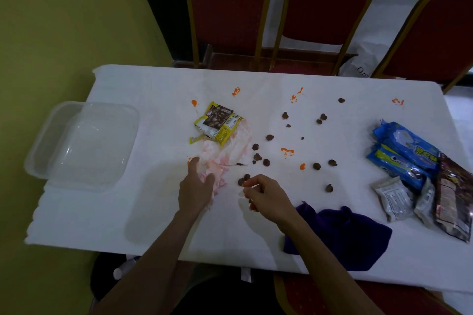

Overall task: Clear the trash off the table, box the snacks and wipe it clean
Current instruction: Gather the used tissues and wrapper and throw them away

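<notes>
White table (158, 212): left hand (196, 190) clutches stained tissue (225, 158); right hand (266, 193) fingers pinch a scrap.

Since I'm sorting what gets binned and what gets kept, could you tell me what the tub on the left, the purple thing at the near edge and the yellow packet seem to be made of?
Tub: clear, glossy plastic; the tablecloth shows through it.
Purple thing: soft matte cloth, lying in folds.
Yellow packet: thin printed film, probably plastic; crinkled, torn open.
</notes>
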Available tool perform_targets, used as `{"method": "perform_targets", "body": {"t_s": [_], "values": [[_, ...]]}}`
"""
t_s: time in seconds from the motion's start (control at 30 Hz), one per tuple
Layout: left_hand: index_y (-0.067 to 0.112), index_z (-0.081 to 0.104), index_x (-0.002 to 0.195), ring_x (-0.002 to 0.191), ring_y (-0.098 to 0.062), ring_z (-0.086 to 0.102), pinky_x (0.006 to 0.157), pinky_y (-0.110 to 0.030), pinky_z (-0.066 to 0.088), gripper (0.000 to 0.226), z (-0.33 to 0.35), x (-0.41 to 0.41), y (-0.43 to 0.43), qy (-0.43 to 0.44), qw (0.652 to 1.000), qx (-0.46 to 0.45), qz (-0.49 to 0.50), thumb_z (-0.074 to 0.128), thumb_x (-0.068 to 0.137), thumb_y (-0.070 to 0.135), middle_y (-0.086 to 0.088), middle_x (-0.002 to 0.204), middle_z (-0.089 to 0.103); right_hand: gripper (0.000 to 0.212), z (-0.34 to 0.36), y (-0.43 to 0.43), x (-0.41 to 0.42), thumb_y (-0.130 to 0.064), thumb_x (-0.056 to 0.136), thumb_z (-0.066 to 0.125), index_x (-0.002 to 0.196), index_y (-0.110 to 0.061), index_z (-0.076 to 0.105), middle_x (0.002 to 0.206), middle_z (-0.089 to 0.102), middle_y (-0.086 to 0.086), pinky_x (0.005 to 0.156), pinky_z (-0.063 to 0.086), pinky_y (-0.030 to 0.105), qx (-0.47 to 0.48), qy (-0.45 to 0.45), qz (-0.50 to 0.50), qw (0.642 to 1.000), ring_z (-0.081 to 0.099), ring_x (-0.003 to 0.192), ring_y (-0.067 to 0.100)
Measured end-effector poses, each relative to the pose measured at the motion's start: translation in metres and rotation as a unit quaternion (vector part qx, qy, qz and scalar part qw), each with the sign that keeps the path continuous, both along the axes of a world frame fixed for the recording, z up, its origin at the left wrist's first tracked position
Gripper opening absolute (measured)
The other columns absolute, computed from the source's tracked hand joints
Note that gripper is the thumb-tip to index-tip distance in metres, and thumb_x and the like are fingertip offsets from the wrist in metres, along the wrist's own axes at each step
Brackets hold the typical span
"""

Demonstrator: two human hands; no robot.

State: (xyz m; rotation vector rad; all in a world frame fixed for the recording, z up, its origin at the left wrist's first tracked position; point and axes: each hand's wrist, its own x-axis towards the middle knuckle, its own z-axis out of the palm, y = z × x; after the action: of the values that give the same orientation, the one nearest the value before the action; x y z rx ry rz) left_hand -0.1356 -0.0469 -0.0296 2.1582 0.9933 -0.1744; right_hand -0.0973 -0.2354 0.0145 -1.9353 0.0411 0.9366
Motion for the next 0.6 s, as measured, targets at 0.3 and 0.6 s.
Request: {"method": "perform_targets", "body": {"t_s": [0.3,0.6], "values": [[0.028,0.042,0.139,0.106,-0.037,0.063,0.08,-0.038,0.046,0.045,-0.007,0.023,-0.001,0.038,0.994,0.067,-0.076,0.052,0.096,0.036,-0.014,0.119,0.067,0.01,0.0,0.0,-0.001,-0.024,0.098,0.058,0.107,-0.024,0.061,0.097,0.069,-0.004,0.086,0.059,0.038,-0.015,0.002,-0.004,1.0,0.069,0.078,0.014],[0.016,0.059,0.113,0.102,-0.035,0.062,0.077,-0.035,0.047,0.028,-0.009,0.013,0.006,0.028,0.997,0.018,-0.067,0.055,0.094,0.036,-0.014,0.111,0.068,0.009,0.003,0.003,0.004,-0.023,0.096,0.058,0.103,-0.025,0.063,0.092,0.071,-0.005,0.085,0.059,0.04,-0.007,-0.003,-0.031,0.999,0.071,0.077,0.017]]}}
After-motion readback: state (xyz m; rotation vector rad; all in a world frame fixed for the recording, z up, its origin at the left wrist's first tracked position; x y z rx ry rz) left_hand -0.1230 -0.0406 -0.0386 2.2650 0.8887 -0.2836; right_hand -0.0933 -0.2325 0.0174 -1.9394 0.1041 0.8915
